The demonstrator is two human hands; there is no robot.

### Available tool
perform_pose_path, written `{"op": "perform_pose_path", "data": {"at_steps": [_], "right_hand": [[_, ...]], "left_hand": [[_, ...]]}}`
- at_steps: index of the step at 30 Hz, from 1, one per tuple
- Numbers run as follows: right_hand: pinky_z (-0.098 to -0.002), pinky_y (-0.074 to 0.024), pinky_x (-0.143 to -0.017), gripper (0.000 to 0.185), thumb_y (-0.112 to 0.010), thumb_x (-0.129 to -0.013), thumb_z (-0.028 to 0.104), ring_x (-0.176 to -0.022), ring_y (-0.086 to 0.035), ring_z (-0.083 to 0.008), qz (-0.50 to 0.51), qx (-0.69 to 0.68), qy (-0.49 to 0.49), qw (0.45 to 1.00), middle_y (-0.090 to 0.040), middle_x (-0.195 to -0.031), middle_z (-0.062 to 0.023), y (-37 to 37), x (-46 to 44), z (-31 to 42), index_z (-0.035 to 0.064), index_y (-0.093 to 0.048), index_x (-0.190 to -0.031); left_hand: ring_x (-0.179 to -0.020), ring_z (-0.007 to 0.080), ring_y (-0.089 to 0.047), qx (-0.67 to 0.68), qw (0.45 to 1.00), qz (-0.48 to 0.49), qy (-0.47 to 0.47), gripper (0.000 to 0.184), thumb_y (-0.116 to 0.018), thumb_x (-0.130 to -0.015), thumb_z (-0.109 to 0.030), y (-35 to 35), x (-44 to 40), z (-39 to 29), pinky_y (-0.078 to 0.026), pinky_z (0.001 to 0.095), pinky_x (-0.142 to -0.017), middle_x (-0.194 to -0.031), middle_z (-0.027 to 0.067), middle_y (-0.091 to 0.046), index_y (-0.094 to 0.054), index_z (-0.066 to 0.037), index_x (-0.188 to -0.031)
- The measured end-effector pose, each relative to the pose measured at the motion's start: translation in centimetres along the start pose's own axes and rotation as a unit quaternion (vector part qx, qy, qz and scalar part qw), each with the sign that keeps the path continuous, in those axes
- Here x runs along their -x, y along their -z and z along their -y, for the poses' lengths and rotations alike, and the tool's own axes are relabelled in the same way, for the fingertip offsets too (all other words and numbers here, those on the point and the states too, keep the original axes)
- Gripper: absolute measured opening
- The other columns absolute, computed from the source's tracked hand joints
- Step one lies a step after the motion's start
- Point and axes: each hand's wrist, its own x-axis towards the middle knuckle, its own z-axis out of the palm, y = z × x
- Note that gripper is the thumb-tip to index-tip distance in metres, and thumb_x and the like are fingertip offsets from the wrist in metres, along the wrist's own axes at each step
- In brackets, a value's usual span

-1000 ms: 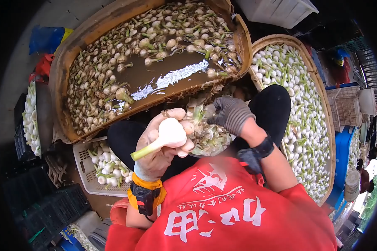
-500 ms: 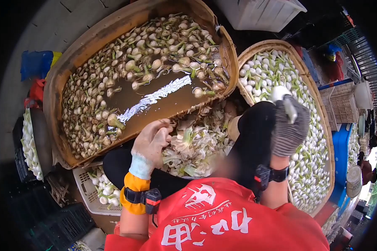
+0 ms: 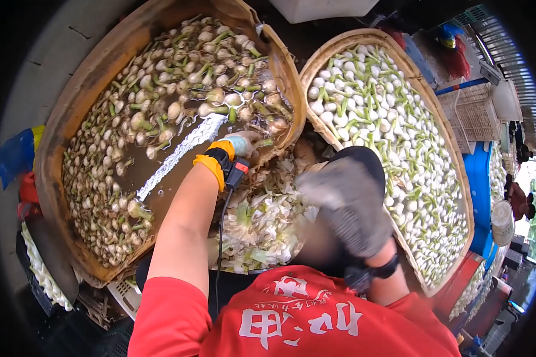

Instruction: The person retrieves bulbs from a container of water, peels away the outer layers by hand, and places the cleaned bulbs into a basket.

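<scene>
Red shirt (image 3: pixel 312 324): "加油" | left hand (image 3: pixel 248 144) at brown tub (image 3: pixel 293 98); right hand (image 3: pixel 348 205) blurred | openness, hold of both: cannot tell

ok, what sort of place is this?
Likely a garlic or onion cleaning workshop: brownish bulbs in a tub of murky water, loose peelings, massed white bulbs alongside.

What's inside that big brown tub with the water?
Garlic bulbs with green stems crowd the brown tub, sitting in murky water. The bottom can't be seen through it, and the left hand covers a small patch at one side.
</scene>
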Motion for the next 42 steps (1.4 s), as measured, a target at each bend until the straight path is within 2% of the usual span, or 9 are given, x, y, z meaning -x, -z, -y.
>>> {"op": "perform_pose_path", "data": {"at_steps": [4,6,7,10,18,28,33,40,42], "right_hand": [[-0.0437,-0.0490,-0.071,0.033,-0.055,-0.092,0.041,-0.082,-0.062,-0.0332,0.147,0.044,-0.138,0.979,-0.063,-0.089,-0.0121,-5.2,3.0,0.7,0.0108,-0.069,-0.098],[-0.0442,-0.0488,-0.070,0.030,-0.058,-0.091,0.038,-0.081,-0.062,-0.0329,0.170,0.082,-0.152,0.970,-0.063,-0.087,-0.0123,-6.4,3.4,0.4,0.0106,-0.069,-0.096],[-0.0447,-0.0485,-0.069,0.026,-0.061,-0.089,0.035,-0.080,-0.062,-0.0327,0.195,0.126,-0.165,0.959,-0.062,-0.086,-0.0126,-6.9,3.2,0.4,0.0105,-0.069,-0.095],[-0.0429,-0.0500,-0.071,0.020,-0.065,-0.086,0.028,-0.081,-0.063,-0.0311,0.185,0.045,-0.296,0.936,-0.063,-0.086,-0.0110,-8.2,1.6,1.7,0.0112,-0.069,-0.097],[-0.0416,-0.0500,-0.068,0.018,-0.058,-0.088,0.027,-0.083,-0.061,-0.0276,0.028,0.070,-0.055,0.996,-0.063,-0.086,-0.0075,-10.7,0.6,6.0,0.0153,-0.069,-0.097],[-0.0407,-0.0501,-0.064,0.013,-0.066,-0.080,0.023,-0.072,-0.062,-0.0285,0.081,0.127,-0.089,0.985,-0.063,-0.076,-0.0103,-10.3,1.5,9.1,0.0103,-0.069,-0.084],[-0.0388,-0.0506,-0.065,0.016,-0.066,-0.081,0.024,-0.070,-0.064,-0.0283,0.197,-0.102,-0.153,0.963,-0.065,-0.077,-0.0111,-10.0,2.6,10.4,0.0086,-0.067,-0.082],[-0.0404,-0.0505,-0.069,0.020,-0.062,-0.085,0.027,-0.080,-0.063,-0.0293,0.122,0.061,-0.045,0.990,-0.064,-0.086,-0.0117,-7.8,1.6,13.1,0.0114,-0.069,-0.095],[-0.0387,-0.0504,-0.063,0.023,-0.069,-0.082,0.030,-0.074,-0.062,-0.0264,0.077,0.140,0.075,0.984,-0.063,-0.080,-0.0069,-9.7,3.1,12.5,0.0153,-0.069,-0.100]], "left_hand": [[-0.085,0.0173,-0.061,0.204,0.977,0.054,0.020,0.032,-0.064,-0.081,-0.012,-2.1,0.8,2.0,-0.050,0.0288,-0.073,-0.095,0.0095,-0.064,-0.060,-0.004,-0.111],[-0.067,0.0123,-0.054,0.594,0.778,0.088,-0.186,0.027,-0.051,-0.098,-0.030,-2.9,6.1,3.1,-0.046,0.0247,-0.056,-0.080,0.0012,-0.055,-0.057,-0.004,-0.099],[-0.061,0.0105,-0.051,0.702,0.704,0.001,-0.108,0.036,-0.045,-0.102,-0.037,-3.2,9.6,1.1,-0.042,0.0207,-0.049,-0.076,0.0019,-0.056,-0.058,-0.004,-0.098],[-0.068,0.0129,-0.054,0.839,0.522,-0.041,-0.149,0.061,-0.041,-0.098,-0.058,-4.2,19.5,-2.3,-0.045,0.0230,-0.054,-0.097,0.0074,-0.061,-0.055,-0.001,-0.116],[-0.094,0.0190,-0.061,0.903,0.302,-0.225,-0.206,0.052,-0.043,-0.099,-0.054,-11.6,29.7,-10.0,-0.052,0.0341,-0.075,-0.105,0.0061,-0.063,-0.056,-0.009,-0.119],[-0.095,0.0141,-0.060,0.833,0.443,-0.304,-0.131,0.044,-0.043,-0.103,-0.037,-12.9,33.9,-14.0,-0.051,0.0310,-0.086,-0.106,0.0060,-0.061,-0.054,0.000,-0.124],[-0.085,0.0177,-0.063,0.665,0.686,-0.258,-0.145,0.057,-0.039,-0.102,-0.049,-13.5,35.6,-11.3,-0.054,0.0293,-0.075,-0.107,0.0089,-0.061,-0.049,0.001,-0.128],[-0.095,0.0234,-0.064,0.871,0.340,-0.308,-0.175,0.061,-0.036,-0.101,-0.055,-15.5,34.6,-13.7,-0.053,0.0326,-0.077,-0.111,0.0123,-0.063,-0.050,-0.001,-0.125],[-0.098,0.0244,-0.064,0.844,0.396,-0.244,-0.266,0.055,-0.036,-0.103,-0.049,-16.0,35.3,-13.5,-0.053,0.0336,-0.080,-0.113,0.0119,-0.061,-0.048,-0.001,-0.127]]}}
